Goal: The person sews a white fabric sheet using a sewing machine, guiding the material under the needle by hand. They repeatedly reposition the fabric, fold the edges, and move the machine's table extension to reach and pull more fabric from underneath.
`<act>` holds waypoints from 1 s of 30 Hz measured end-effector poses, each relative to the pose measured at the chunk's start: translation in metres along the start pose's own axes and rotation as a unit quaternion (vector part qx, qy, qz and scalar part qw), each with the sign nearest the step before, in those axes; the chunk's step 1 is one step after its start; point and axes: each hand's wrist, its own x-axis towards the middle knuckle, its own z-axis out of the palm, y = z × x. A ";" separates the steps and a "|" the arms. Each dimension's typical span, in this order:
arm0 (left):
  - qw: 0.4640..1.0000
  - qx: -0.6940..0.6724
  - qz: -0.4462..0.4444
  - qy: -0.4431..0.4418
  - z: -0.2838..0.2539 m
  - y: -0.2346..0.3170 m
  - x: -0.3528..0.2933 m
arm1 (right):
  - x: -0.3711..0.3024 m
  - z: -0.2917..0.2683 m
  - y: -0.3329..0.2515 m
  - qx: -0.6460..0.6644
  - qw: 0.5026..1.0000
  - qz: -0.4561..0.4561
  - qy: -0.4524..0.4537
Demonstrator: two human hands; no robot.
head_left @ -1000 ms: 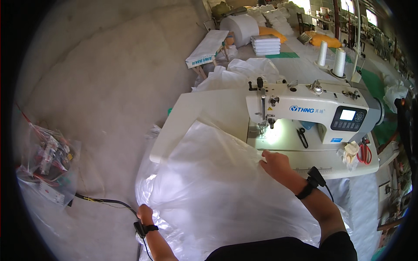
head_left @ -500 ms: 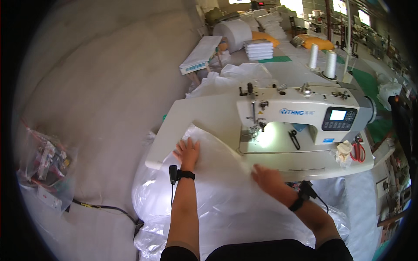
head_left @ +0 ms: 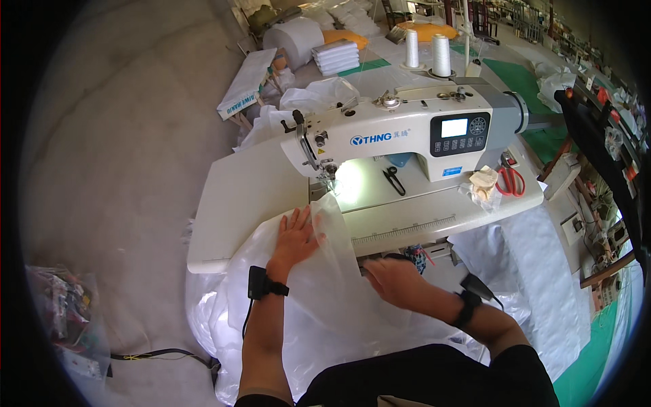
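White sheet (head_left: 285,319), thin and translucent, spills over the front of the machine table (head_left: 237,197), bunched in glossy folds below; judged slippery, so the hanging weight wants slack to keep it from dragging. Right hand (head_left: 395,279) near the table's front edge, fingers curled narrow; a dark shape at its fingertips, and I cannot tell whether it grips anything. Left hand (head_left: 296,237) lies on the sheet with fingers spread wide, some fingertips showing through a translucent flap. Good practice, I judge: press flat, smooth the wrinkles outward, keep the edge square. Sheet's corner reaches up to the presser foot (head_left: 330,171) of the lockstitch-type sewing machine (head_left: 400,129); whether it sits beneath, I cannot make out. Fingertips are near the needle area, so best to guide from behind the foot's line. Lamp glow lights the bed. Black thread snips (head_left: 394,182) lie beyond, well placed but worth keeping clear of the cloth path. Red-handled scissors (head_left: 511,182) rest right. Thread cones (head_left: 441,56) stand behind; farther off, a white roll (head_left: 296,42).
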 end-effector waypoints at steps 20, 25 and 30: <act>0.985 -0.066 -0.112 0.111 -0.009 0.008 0.069 | 0.072 0.061 0.023 -0.179 0.979 -0.006 0.093; 0.979 -0.175 -0.094 0.053 0.008 0.007 0.094 | 0.069 0.051 0.017 -0.165 0.981 0.005 0.100; 0.947 -0.284 -0.070 0.132 0.017 0.002 0.090 | 0.081 0.035 0.017 -0.001 0.985 0.093 0.143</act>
